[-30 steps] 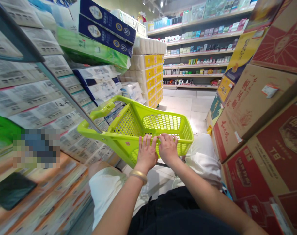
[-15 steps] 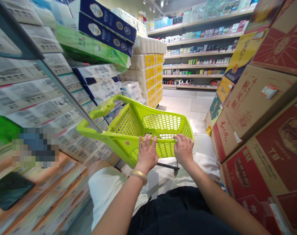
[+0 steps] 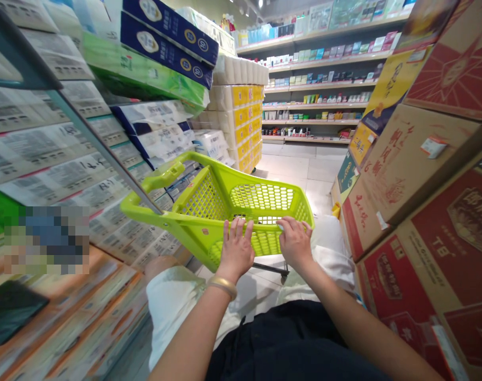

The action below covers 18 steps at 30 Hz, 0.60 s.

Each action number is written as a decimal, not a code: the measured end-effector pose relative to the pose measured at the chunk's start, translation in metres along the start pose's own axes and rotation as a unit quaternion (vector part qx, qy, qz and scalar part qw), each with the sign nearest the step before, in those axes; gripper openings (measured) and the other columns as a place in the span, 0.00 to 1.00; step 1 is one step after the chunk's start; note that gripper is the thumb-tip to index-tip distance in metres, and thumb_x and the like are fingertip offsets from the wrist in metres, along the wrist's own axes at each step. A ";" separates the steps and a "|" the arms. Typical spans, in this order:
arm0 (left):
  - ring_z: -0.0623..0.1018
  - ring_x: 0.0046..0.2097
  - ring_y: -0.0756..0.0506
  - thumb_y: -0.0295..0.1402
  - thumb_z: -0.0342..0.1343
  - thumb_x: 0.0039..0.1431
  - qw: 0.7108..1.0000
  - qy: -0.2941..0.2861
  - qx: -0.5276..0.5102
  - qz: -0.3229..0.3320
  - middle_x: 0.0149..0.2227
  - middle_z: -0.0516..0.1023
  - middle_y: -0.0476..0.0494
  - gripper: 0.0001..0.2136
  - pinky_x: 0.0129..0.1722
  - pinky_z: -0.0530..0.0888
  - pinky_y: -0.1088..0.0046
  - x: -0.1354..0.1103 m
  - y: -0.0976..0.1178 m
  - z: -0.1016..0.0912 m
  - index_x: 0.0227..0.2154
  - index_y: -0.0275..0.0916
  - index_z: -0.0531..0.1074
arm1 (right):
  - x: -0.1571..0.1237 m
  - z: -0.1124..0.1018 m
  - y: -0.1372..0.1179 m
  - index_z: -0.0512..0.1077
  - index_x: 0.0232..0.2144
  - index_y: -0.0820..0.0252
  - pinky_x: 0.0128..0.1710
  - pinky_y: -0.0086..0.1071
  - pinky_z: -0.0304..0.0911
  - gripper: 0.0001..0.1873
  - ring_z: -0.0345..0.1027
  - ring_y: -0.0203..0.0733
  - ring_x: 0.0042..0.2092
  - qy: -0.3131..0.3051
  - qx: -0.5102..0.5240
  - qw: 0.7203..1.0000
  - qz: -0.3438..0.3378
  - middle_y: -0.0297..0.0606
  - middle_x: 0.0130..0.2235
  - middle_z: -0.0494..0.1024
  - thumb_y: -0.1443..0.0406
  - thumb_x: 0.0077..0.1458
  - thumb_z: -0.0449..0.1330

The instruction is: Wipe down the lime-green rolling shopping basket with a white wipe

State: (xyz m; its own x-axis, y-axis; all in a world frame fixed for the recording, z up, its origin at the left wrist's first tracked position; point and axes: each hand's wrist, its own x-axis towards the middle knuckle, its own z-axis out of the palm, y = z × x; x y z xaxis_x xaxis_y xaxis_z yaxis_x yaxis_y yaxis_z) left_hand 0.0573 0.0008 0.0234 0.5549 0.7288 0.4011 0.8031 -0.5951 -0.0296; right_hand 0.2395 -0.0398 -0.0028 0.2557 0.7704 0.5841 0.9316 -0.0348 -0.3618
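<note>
A lime-green plastic shopping cart [image 3: 260, 183] with a perforated basket stands sideways in front of me. My left hand [image 3: 238, 246] lies over its near rim, fingers stretched and apart, a gold-coloured bangle [image 3: 222, 287] on the wrist. Farther right along the same rim, my right hand [image 3: 296, 242] has its fingers curled over the edge. A small pale spot shows at its thumb, too small to name. A grey metal pole [image 3: 101, 149] slants down to the cart's handle end. The basket's floor is partly hidden by the near wall.
Paper-goods packs [image 3: 42, 159] are piled along the left, with a yellow-and-white stack [image 3: 247, 129] beyond. Cardboard cartons [image 3: 395, 159] line the right side. Product shelves [image 3: 316, 87] cross the back. A dark flat object [image 3: 14, 312] lies at lower left on orange-and-white boxes.
The view has shifted slightly, so the surroundings sit a little farther left. Both hands stay at the same places on the cart's rim.
</note>
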 end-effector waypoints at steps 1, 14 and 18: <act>0.58 0.66 0.32 0.30 0.55 0.50 1.000 -0.001 -0.001 -0.001 0.59 0.65 0.31 0.33 0.70 0.46 0.45 0.000 0.001 0.000 0.62 0.35 0.60 | -0.001 -0.001 0.005 0.74 0.45 0.54 0.59 0.42 0.42 0.19 0.67 0.45 0.51 0.009 -0.004 1.000 0.012 0.38 0.50 0.78 0.74 0.54 0.54; 0.58 0.66 0.32 0.30 0.56 0.50 1.000 -0.006 -0.007 -0.008 0.59 0.65 0.32 0.33 0.69 0.46 0.43 0.002 0.004 -0.004 0.62 0.37 0.60 | 0.008 0.009 -0.041 0.74 0.46 0.54 0.59 0.42 0.44 0.19 0.66 0.46 0.53 -0.035 0.013 0.999 -0.013 0.40 0.51 0.77 0.74 0.54 0.55; 0.57 0.67 0.32 0.29 0.55 0.50 1.000 -0.011 -0.015 0.000 0.60 0.64 0.32 0.33 0.69 0.47 0.44 0.003 0.005 -0.001 0.63 0.37 0.59 | 0.007 0.004 -0.030 0.73 0.47 0.52 0.59 0.44 0.42 0.19 0.66 0.46 0.52 -0.040 0.008 0.999 -0.031 0.38 0.52 0.77 0.73 0.54 0.55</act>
State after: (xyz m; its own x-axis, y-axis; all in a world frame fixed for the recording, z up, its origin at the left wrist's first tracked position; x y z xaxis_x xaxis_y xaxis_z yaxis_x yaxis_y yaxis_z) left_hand 0.0630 -0.0003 0.0259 0.5595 0.7362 0.3807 0.7965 -0.6046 -0.0012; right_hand 0.2127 -0.0307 0.0090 0.1761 0.8197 0.5450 0.9402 0.0240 -0.3398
